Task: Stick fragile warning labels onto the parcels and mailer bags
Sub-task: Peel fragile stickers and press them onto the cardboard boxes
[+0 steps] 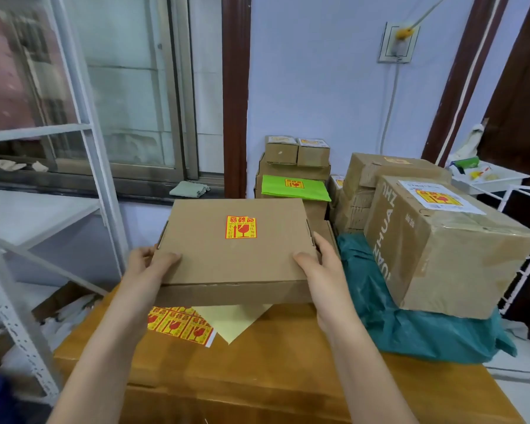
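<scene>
Both hands (left (153, 264), right (318, 264)) grip the labelled flat box (236, 258).

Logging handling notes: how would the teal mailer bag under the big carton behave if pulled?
The teal mailer bag looks floppy, since its plastic is creased and slumped. It would probably drag or tip the big carton resting on it. Its glossy film may be slippery.

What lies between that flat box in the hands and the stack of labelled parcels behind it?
Nothing visible. Both hands, left and right, grip the flat box, already labelled, in the air. Only open space shows between its far edge and the green mailer on the stack.
</scene>
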`<state>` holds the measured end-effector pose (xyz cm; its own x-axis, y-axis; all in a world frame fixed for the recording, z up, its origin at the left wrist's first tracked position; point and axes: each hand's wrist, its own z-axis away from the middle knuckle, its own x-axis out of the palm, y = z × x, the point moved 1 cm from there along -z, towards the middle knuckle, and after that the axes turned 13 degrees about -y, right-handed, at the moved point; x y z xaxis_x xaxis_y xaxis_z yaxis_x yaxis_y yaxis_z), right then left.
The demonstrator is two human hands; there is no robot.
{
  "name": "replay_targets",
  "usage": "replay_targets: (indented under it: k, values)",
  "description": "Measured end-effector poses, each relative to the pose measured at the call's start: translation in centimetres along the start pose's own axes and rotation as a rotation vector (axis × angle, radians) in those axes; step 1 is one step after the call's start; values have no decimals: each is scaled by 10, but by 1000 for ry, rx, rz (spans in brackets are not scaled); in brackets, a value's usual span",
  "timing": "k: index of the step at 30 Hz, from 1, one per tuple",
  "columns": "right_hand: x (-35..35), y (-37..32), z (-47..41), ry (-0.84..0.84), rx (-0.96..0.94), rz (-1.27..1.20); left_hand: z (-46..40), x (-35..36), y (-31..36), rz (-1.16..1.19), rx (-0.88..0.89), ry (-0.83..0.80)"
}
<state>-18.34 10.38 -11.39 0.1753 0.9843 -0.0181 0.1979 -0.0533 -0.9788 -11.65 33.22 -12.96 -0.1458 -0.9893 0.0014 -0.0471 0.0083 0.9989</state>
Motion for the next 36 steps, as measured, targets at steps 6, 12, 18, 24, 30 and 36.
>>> replay_targets:
  k: [6, 12, 18, 24, 30, 36]
  values:
    - [11, -11, -31, -65, -17, 31, -20, -14, 7, -14, 102, 59]
    - [25, -17, -69, -90, -26, 60, -47, -19, 19, 8, 182, 112]
    - [47, -12, -109, -75, -17, 52, -85, -28, 26, 25, 246, 204]
    - [62, -2, -146, -48, -20, 58, -127, -33, 14, 61, 276, 326]
    - [70, 8, -180, -9, -15, 72, -175, -30, 11, 112, 303, 356]
    - [82, 19, -212, -7, 12, 70, -218, -34, 6, 123, 299, 448]
